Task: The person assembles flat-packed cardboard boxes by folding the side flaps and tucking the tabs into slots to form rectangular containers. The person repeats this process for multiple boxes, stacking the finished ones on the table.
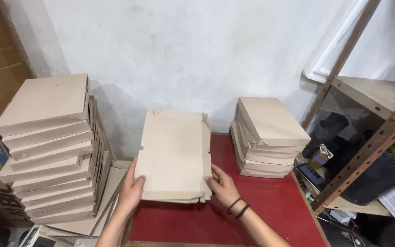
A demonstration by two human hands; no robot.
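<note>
We hold the flat cardboard box blank (174,153) by its near corners, left hand (131,190) and right hand (222,185) each clamped on an edge, above the red table (270,206). Best kept level and square. Folded-box stacks flank us: tall stack (51,151) left, shorter stack (266,137) right, crowding the workspace.

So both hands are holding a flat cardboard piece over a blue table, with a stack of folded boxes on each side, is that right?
Not quite: the table is red, not blue, as the head view shows. The rest holds: the left hand and right hand grip the flat cardboard piece by its lower corners, with a tall stack of folded boxes to the left and a shorter stack to the right.
</note>
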